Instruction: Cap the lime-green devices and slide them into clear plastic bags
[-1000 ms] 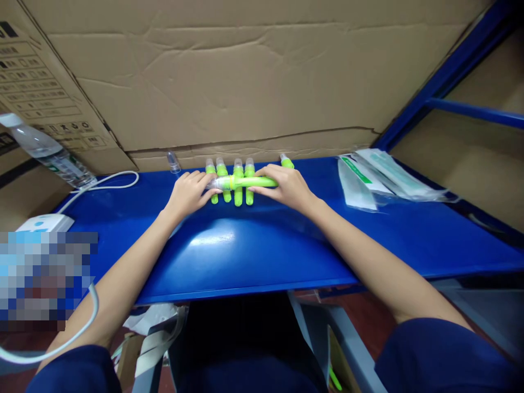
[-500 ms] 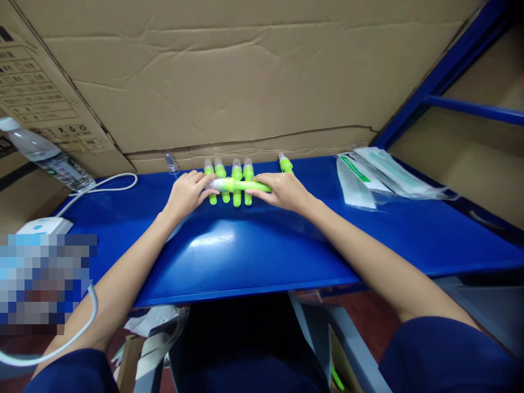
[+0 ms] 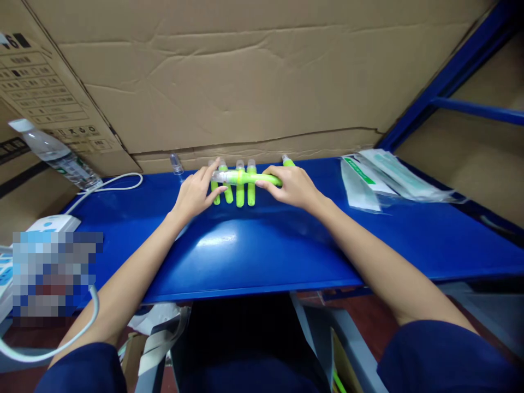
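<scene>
A bright green pen-like tube (image 3: 248, 178) with a clear cap lies level in my right hand (image 3: 293, 184), whose thumb and fingers pinch its plain right end. Around the clear end, my left hand (image 3: 195, 192) has its thumb and index finger spread apart; whether they touch the cap I cannot tell. Beneath and behind the held tube, several similar green tubes (image 3: 240, 197) lie side by side with their clear ends toward the cardboard. Just behind my right hand another green piece with a clear tip (image 3: 288, 161) shows partly. A loose clear cap (image 3: 176, 164) stands behind my left hand.
On the blue table (image 3: 254, 256), packets in clear film (image 3: 380, 177) lie to the right. A water bottle (image 3: 57, 155) leans at the left, near a white cable and a power strip (image 3: 55, 222). Cardboard (image 3: 245, 82) walls the back; a blue frame bar (image 3: 470, 106) runs at right.
My left hand's fingers have opened away from the tube's clear end, the index finger now raised. My right hand keeps its hold. The whole view has shifted slightly.
</scene>
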The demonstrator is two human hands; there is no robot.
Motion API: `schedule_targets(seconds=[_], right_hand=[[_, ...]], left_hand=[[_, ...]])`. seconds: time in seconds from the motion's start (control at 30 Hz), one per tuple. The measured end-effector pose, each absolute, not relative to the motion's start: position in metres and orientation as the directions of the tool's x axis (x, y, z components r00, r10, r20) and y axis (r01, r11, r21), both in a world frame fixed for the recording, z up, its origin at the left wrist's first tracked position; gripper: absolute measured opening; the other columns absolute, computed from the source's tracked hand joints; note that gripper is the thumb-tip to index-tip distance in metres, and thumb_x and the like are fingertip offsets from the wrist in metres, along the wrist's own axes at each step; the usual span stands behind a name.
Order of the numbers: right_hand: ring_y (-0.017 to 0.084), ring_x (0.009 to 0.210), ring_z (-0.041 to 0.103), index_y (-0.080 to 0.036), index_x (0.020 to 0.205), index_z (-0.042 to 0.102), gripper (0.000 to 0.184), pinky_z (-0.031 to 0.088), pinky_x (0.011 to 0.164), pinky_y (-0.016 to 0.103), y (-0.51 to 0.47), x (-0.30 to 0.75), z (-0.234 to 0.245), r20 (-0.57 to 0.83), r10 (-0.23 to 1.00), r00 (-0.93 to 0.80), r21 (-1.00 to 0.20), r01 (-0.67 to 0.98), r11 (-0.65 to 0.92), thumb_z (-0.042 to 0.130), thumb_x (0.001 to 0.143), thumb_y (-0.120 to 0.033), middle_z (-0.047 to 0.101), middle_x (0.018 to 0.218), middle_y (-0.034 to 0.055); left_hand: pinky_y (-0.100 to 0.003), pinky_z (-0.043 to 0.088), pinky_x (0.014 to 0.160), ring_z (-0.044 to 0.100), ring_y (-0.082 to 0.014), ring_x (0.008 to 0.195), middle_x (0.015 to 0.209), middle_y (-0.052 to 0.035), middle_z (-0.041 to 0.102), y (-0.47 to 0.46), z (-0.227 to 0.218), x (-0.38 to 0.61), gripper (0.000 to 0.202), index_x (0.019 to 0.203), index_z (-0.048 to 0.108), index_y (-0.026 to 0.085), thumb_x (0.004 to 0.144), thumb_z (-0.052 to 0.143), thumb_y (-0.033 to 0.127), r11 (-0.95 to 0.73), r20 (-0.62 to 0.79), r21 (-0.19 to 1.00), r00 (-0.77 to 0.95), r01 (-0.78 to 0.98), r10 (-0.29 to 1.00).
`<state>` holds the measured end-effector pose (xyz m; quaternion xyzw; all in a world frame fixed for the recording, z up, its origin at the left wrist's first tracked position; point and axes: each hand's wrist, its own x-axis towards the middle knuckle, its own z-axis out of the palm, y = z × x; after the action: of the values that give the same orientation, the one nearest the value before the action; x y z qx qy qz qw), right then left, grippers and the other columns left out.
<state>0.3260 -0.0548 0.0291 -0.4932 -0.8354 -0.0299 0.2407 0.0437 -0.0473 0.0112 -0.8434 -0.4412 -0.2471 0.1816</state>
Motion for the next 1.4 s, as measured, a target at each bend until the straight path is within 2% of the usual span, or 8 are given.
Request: schedule_targets(seconds=[0.07, 0.23, 0.4, 0.53, 0.8, 1.03, 1.17, 1.4], right_hand=[[0.029, 0.089, 0.068, -0.014, 0.107, 0.072, 0.044, 0.039, 0.072, 0.032, -0.054, 0.329, 0.032, 0.438, 0.831, -0.343, -0.176, 0.874, 0.453, 0.046, 0.097, -0.049, 0.076, 0.095, 0.0139], [0.035, 0.096, 0.069, -0.015, 0.110, 0.071, 0.044, 0.043, 0.073, 0.036, -0.049, 0.335, 0.037, 0.416, 0.896, -0.152, -0.176, 0.954, 0.243, 0.042, 0.100, -0.048, 0.075, 0.104, 0.0178], [0.041, 0.106, 0.067, -0.009, 0.120, 0.068, 0.048, 0.049, 0.082, 0.043, -0.042, 0.339, 0.034, 0.314, 0.947, 0.064, -0.234, 0.972, 0.012, 0.044, 0.100, -0.045, 0.072, 0.112, 0.0265], [0.041, 0.114, 0.066, -0.005, 0.129, 0.062, 0.047, 0.050, 0.089, 0.047, -0.040, 0.339, 0.029, 0.227, 0.964, 0.137, -0.300, 0.952, -0.065, 0.041, 0.102, -0.038, 0.068, 0.119, 0.0290], [0.043, 0.119, 0.064, -0.003, 0.134, 0.052, 0.047, 0.049, 0.093, 0.050, -0.038, 0.329, 0.011, 0.101, 0.991, 0.089, -0.372, 0.927, -0.045, 0.030, 0.104, -0.031, 0.065, 0.125, 0.0315], [0.043, 0.117, 0.065, -0.007, 0.132, 0.052, 0.043, 0.051, 0.093, 0.052, -0.041, 0.316, 0.002, 0.067, 0.997, 0.022, -0.289, 0.957, -0.002, 0.038, 0.100, -0.033, 0.067, 0.123, 0.0264], [0.041, 0.117, 0.065, -0.009, 0.129, 0.055, 0.044, 0.050, 0.094, 0.051, -0.047, 0.309, 0.004, 0.120, 0.991, -0.062, -0.282, 0.955, 0.094, 0.033, 0.103, -0.038, 0.066, 0.130, 0.0230], [0.039, 0.120, 0.063, -0.012, 0.126, 0.058, 0.041, 0.051, 0.095, 0.050, -0.051, 0.307, 0.010, 0.168, 0.982, -0.087, -0.282, 0.950, 0.132, 0.033, 0.103, -0.035, 0.064, 0.133, 0.0195]], left_hand=[[-0.036, 0.052, 0.088, 0.067, -0.0283, 0.108, 0.125, -0.0189, 0.066, -0.046, 0.010, 0.041, 0.076, 0.157, 0.031, 0.011, 0.102, 0.035, 0.062, -0.540, 0.592, -0.047, 0.459, 0.841, 0.663], [-0.038, 0.054, 0.089, 0.068, -0.0285, 0.105, 0.126, -0.0182, 0.065, -0.037, 0.005, 0.026, 0.065, 0.152, 0.039, 0.011, 0.102, 0.039, 0.053, -0.467, 0.582, 0.027, 0.366, 0.884, 0.726], [-0.038, 0.054, 0.091, 0.067, -0.0259, 0.102, 0.126, -0.0156, 0.065, -0.029, 0.001, 0.013, 0.057, 0.148, 0.045, 0.015, 0.101, 0.043, 0.048, -0.411, 0.577, 0.098, 0.285, 0.906, 0.766], [-0.039, 0.055, 0.092, 0.067, -0.0239, 0.098, 0.128, -0.0152, 0.063, -0.026, 0.000, 0.008, 0.053, 0.144, 0.048, 0.016, 0.100, 0.043, 0.046, -0.395, 0.569, 0.119, 0.264, 0.911, 0.779], [-0.039, 0.055, 0.092, 0.068, -0.0227, 0.094, 0.132, -0.0147, 0.061, -0.027, 0.001, 0.009, 0.046, 0.135, 0.056, 0.015, 0.099, 0.043, 0.041, -0.391, 0.527, 0.133, 0.269, 0.911, 0.806], [-0.041, 0.054, 0.095, 0.068, -0.0252, 0.103, 0.131, -0.0139, 0.062, -0.029, 0.000, 0.009, 0.039, 0.128, 0.060, 0.017, 0.097, 0.044, 0.035, -0.376, 0.501, 0.139, 0.263, 0.916, 0.825], [-0.042, 0.054, 0.094, 0.067, -0.0269, 0.105, 0.130, -0.0151, 0.062, -0.029, 0.001, 0.012, 0.041, 0.130, 0.060, 0.016, 0.097, 0.044, 0.036, -0.343, 0.488, 0.109, 0.251, 0.933, 0.836], [-0.061, 0.043, 0.103, 0.053, -0.0445, 0.129, 0.139, -0.0270, 0.055, -0.004, 0.001, 0.006, 0.054, 0.140, 0.057, 0.014, 0.094, 0.045, 0.041, -0.107, 0.465, 0.105, 0.046, 0.989, 0.884]])
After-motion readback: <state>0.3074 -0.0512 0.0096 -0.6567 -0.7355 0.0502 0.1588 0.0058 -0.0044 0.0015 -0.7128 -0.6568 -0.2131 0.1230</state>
